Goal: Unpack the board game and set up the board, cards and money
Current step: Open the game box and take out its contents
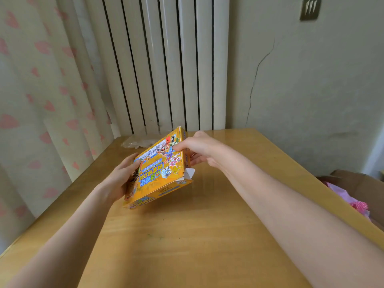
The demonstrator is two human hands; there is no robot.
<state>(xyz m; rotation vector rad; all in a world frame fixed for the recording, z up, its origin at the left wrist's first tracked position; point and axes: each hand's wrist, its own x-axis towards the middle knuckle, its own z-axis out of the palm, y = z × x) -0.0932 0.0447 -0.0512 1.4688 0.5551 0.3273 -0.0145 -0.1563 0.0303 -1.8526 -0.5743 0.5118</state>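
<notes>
Head view: one game box (160,171), two hands gripping it.

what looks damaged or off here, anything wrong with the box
The yellow game box, tilted between the left hand and right hand, has a torn near-right corner: white cardboard flaps stick out where the lid's side has split. Behind, the wall shows a long crack.

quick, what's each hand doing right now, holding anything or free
Left hand: grips the left side of the yellow game box, tilted above the table.
Right hand: holds the box's right edge, thumb on top.
</notes>
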